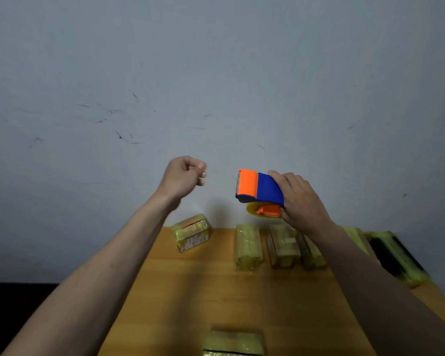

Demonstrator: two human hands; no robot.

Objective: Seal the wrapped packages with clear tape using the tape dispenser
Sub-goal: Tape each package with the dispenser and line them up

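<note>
The right hand [302, 199] wraps its fingers round the blue-and-orange tape dispenser [258, 192], held high over the wooden table [216, 291]. The left hand [184, 176] pinches its fingertips together, likely on the clear tape's end, though no tape shows. Below wait wrapped packages: one at the near edge [233, 343], a row [248, 247] by the wall [216, 73], nothing between.

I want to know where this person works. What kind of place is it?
Probably a small home packing spot: a plain wooden table against a scuffed bare wall, with wrapped packages lined up and a tape dispenser in hand.
</note>
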